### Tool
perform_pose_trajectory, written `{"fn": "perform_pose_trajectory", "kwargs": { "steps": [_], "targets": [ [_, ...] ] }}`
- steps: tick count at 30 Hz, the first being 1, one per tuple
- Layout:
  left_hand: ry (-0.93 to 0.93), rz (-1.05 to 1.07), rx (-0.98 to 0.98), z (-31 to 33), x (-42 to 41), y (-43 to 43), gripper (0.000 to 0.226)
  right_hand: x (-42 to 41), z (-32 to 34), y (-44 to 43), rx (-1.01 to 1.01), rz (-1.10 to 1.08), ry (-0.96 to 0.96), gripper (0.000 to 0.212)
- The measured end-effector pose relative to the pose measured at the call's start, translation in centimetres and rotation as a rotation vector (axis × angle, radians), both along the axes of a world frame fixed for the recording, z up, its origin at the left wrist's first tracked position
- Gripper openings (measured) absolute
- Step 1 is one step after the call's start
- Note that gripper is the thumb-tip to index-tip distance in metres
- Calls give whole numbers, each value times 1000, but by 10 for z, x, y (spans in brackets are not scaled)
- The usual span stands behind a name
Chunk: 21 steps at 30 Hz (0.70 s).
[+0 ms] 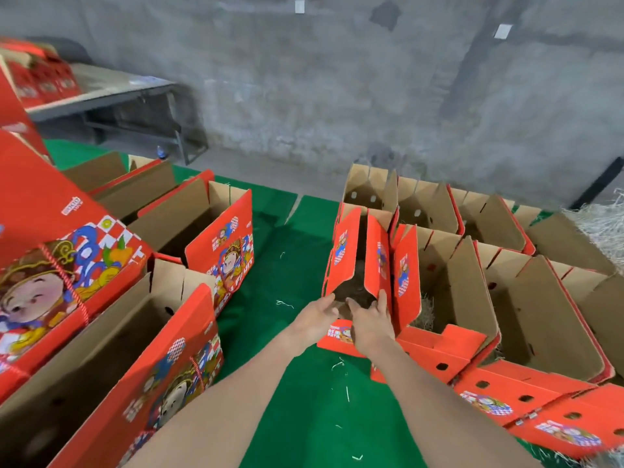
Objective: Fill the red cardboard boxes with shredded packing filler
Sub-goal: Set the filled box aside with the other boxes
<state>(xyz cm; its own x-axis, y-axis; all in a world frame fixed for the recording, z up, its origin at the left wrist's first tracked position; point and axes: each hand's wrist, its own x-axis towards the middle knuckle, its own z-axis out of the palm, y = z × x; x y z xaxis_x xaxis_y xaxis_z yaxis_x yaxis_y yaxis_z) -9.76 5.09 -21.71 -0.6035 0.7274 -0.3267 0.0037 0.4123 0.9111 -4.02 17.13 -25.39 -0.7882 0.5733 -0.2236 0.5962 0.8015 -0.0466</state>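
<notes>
1. Left hand [317, 317] and right hand [371, 327] meet at the red box [347, 255], its near end, fingers loose, gripping nothing.
2. Filler pile [601, 231] lies far right, well apart.
3. Box lettering's blurred; I can't read it.

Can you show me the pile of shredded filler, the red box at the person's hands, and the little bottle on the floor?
shredded filler pile [604, 228]: head view, far right, on the pale strands.
red box [347, 255]: head view, on its left upright flap.
bottle [161, 152]: head view, on its blue middle.
</notes>
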Motion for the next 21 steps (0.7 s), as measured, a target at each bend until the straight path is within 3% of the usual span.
{"fn": "perform_pose_trajectory", "kwargs": {
  "steps": [3, 7, 12, 16, 19, 21],
  "targets": [
    [120, 98, 23, 5, -1, -30, 38, 1, 3, -6, 135, 32, -11, 65],
    [372, 408, 7, 18, -23, -92, 29, -8, 24, -55, 283, 176, 267, 67],
    [647, 756, -170, 29, -40, -190, 25, -55, 55, -147, -16, 564, 511, 46],
    [680, 557, -517, 23, -38, -235, 29, -80, 61, -200, -111, 677, 436, 42],
    [654, 577, -663, 16, -37, -244, 46, -82, 58, -210, -102, 726, 307, 64],
    [663, 591, -623, 16, -36, -246, 27, -76, 56, -206, -90, 752, 256, 78]
  ]
}}
